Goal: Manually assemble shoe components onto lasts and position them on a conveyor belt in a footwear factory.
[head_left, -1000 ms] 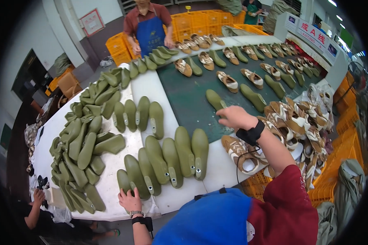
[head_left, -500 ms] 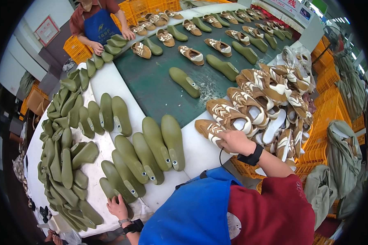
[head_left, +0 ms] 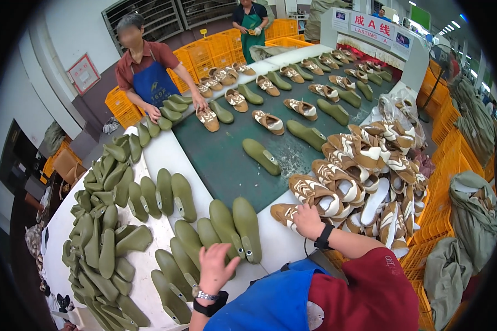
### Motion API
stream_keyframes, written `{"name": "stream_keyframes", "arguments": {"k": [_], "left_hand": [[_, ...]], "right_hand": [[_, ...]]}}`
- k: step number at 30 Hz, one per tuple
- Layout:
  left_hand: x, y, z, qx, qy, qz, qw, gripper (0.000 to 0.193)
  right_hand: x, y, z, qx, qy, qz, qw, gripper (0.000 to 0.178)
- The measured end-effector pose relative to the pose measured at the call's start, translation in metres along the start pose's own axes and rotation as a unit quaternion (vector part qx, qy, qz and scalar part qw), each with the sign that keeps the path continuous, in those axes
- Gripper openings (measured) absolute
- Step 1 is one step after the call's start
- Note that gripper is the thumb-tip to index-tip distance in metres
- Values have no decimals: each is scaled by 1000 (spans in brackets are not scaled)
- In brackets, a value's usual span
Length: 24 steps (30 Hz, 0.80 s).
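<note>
Heaped sneakers (head_left: pixel 365 154) crowded just beyond the right hand's (head_left: pixel 309 222) fingers; one tug could've started a slide! Green shoe lasts (head_left: pixel 246 223) ranged past the left hand's (head_left: pixel 215 267) spread fingers, easily knocked. At the right fingers, one tan sneaker (head_left: pixel 283 214): pinched or merely touched, I couldn't tell.

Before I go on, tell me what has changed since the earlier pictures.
The left hand has come off the end green last and moved right, over the row, fingers spread. The right hand, first over the green belt, came back toward the person onto the nearest shoe, where it stays. A co-worker's hand has reached a shoe on the belt. The left-hand heap of lasts looks unchanged.
</note>
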<state>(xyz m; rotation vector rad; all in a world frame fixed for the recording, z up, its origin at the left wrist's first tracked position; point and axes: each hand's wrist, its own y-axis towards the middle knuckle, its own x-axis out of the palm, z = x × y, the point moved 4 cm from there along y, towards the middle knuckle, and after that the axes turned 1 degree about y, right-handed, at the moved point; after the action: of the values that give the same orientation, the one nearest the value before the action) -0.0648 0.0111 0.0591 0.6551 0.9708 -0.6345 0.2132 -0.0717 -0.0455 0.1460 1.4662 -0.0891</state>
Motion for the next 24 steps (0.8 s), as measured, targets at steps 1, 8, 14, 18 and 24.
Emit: {"name": "stream_keyframes", "arguments": {"k": [1,8,14,18,24], "left_hand": [[5,3,4,1,3,6,1000,41],[59,17,13,82,1,-144,986,43],[83,23,19,108,-12,-196,975,44],[97,30,11,68,-50,-199,976,43],[108,49,1,-44,-122,-221,967,44]], "right_hand": [[1,-4,4,20,7,4,1000,17],[18,-7,-12,-38,-48,-35,998,19],[35,10,-10,-55,10,-15,998,12],[26,21,-16,-72,53,-58,994,10],[23,44,-28,7,220,-11,975,26]]}}
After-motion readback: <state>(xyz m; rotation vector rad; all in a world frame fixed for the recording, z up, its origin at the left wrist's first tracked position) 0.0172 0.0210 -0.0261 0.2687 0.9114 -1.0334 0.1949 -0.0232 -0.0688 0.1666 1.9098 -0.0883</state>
